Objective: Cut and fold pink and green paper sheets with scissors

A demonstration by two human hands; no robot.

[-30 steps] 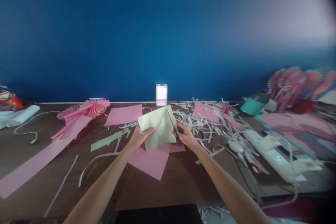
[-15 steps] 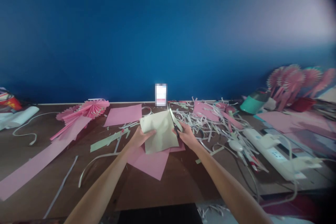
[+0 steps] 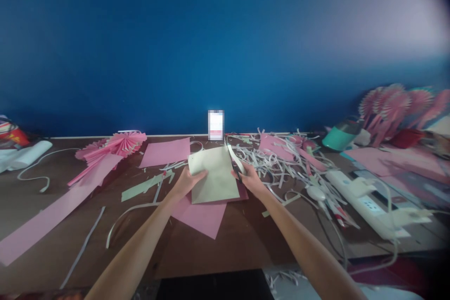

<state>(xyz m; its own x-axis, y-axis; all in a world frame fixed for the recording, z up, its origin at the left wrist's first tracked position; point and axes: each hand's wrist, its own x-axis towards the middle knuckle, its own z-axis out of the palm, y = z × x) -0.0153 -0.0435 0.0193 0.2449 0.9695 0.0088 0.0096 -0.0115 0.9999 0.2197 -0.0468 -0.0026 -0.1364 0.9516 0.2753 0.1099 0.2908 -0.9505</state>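
Pale green paper (image 3: 215, 178) is over a pink sheet (image 3: 206, 219), between the near and far edges of the surface (image 3: 242, 243), its left side in your left hand's (image 3: 187, 183) grip, while your right hand (image 3: 252, 182) clasps dark scissors (image 3: 237, 173) at its right.

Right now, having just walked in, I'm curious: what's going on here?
A person holds a pale sheet in the fingers of the left hand. The fingers of the right hand grip what look like dark scissors at its right edge, where a narrow strip stands away. Pink paper lies beneath on the desk, with loose pale strips heaped farther right.
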